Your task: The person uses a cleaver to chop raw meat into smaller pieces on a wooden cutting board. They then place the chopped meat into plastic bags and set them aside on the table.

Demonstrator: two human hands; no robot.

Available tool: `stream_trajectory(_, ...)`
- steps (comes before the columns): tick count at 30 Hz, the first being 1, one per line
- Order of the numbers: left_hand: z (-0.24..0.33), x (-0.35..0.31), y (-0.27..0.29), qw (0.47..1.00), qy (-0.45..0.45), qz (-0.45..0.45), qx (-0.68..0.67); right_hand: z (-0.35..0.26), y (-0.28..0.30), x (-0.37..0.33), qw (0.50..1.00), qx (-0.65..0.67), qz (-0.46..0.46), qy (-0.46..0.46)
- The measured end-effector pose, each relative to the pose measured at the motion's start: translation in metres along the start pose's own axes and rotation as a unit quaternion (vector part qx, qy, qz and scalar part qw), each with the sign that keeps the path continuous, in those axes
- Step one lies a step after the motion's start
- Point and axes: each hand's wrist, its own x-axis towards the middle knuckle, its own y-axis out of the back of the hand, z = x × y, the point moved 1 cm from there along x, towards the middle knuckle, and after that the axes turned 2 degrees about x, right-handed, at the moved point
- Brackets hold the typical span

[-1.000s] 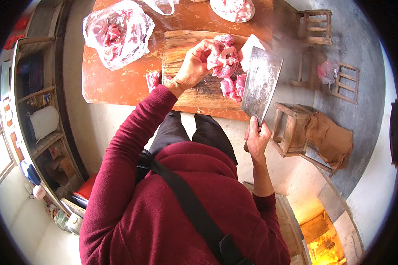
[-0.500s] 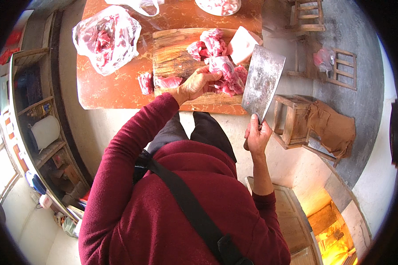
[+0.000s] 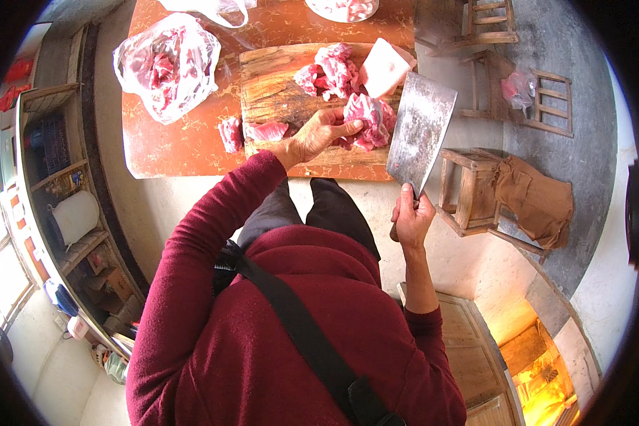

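My left hand [image 3: 324, 135] grips a piece of raw meat [image 3: 370, 119] between thumb and fingers, near the front right of a worn wooden cutting board [image 3: 266, 84]. In my right hand [image 3: 413, 219] is a cleaver [image 3: 422, 128], held by its handle with the broad, stained blade pointing away from me, just right of the meat. Behind the held piece lies a heap of red meat [image 3: 336, 69], beside a pale slab with skin [image 3: 387, 67]. Two smaller pieces, a strip [image 3: 268, 130] and a chunk [image 3: 230, 134], lie left of my hand.
The board rests on a reddish-brown table [image 3: 184, 145]. A clear plastic bag of meat [image 3: 167, 67] sits at its left, a white plate of meat [image 3: 342, 8] at the far edge. Wooden stools stand to the right, one with a brown cloth [image 3: 534, 199] over it. Shelves [image 3: 74, 199] line the left.
The held meat has come slightly down and away from the heap behind it, with a gap now between them. The cleaver has barely moved.
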Motion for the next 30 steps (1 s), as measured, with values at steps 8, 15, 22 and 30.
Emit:
stream_trajectory(8, -0.031, 0.014, 0.002, 0.964, 0.133, 0.117, 0.199, 0.012, 0.002, 0.0, 0.996, -0.076, -0.013, 0.045)
stream_trajectory(15, -0.009, 0.002, 0.012, 0.859, 0.106, 0.159, 0.475, 0.011, 0.0, 0.004, 0.979, -0.164, -0.053, 0.112)
stream_trajectory(22, -0.037, 0.022, 0.019, 0.853, -0.225, 0.228, 0.412, 0.002, -0.008, 0.005, 0.99, -0.112, -0.046, 0.068)
stream_trajectory(30, -0.026, 0.0, 0.019, 0.823, -0.3, 0.219, 0.431, -0.009, -0.017, 0.002, 0.99, -0.114, -0.06, 0.061)
